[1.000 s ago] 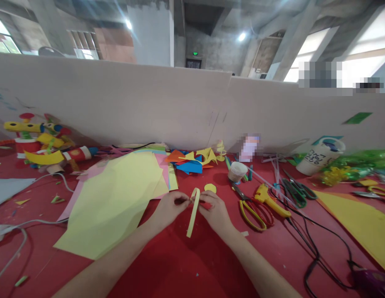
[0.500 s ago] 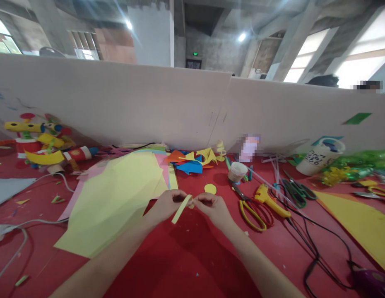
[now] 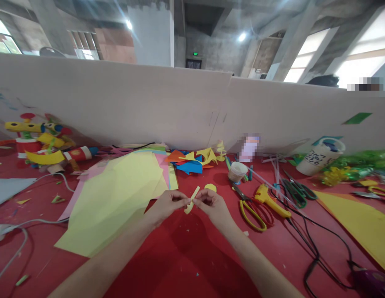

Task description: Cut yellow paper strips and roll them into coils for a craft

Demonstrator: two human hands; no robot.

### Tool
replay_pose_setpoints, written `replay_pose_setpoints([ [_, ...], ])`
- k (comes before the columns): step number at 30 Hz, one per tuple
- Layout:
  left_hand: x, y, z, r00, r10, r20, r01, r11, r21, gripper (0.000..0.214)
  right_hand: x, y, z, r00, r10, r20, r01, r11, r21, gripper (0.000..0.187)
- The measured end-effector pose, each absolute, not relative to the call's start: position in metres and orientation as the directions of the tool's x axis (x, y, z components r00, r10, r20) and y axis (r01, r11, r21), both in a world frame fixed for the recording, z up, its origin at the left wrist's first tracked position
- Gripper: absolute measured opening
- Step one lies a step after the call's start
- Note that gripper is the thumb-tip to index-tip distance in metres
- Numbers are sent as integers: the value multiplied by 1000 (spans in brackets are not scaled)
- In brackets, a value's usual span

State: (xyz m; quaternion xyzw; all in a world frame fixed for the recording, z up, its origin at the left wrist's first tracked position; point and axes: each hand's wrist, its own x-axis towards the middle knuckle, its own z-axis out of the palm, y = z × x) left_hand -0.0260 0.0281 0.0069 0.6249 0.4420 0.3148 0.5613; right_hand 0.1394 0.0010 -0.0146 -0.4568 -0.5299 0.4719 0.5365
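Over the red table (image 3: 186,265), a narrow pale yellow paper strip (image 3: 196,192) is pinched between both hands. My left hand (image 3: 167,205) closes its thumb and fingertips on the strip from the left. From the right, my right hand (image 3: 212,203) grips it with thumb and index finger, and the fingertips of the two hands nearly meet. One end of the strip points up and away; a curved end shows below the fingers. Just behind my right hand lies a yellow paper disc (image 3: 210,188), partly covered by the fingers.
Yellow paper sheets (image 3: 111,198) lie at left. On the right are scissors with red and yellow handles (image 3: 253,215), a yellow glue gun (image 3: 271,200) with a black cord, and green scissors (image 3: 294,192). A small white tub (image 3: 237,171) and paper scraps (image 3: 192,165) sit behind. A white partition (image 3: 133,103) stands beyond.
The strip has turned: its free end pointed down toward the left before, and now it slants up to the right. My left fingertips have moved in against the right ones.
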Motion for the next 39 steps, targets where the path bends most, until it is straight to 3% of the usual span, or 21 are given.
replay_pose_setpoints([
  [16, -25, 29, 1, 387, 908, -159, 198, 86, 976, 22, 139, 1, -18, -25, 991, 130, -14, 130, -991, 16],
  [20, -24, 29, 4, 358, 916, -181, 100, 156, 983, 21, 140, -2, -12, -97, 957, 274, 93, 283, -955, 14],
  [24, -22, 26, 8, 350, 912, -213, -10, 231, 973, 20, 142, -7, -8, -133, 872, 471, 351, 485, -801, 20],
  [27, -21, 24, 10, 371, 901, -225, -14, 248, 969, 20, 143, -8, -6, -118, 832, 542, 422, 536, -731, 15],
  [31, -20, 22, 13, 370, 916, -155, 53, 146, 988, 21, 139, -10, -5, -87, 842, 533, 365, 525, -769, 9],
  [39, -18, 20, 18, 383, 921, 67, 106, -116, 988, 17, 128, -10, -9, 51, 941, 335, -25, 337, -941, 6],
])
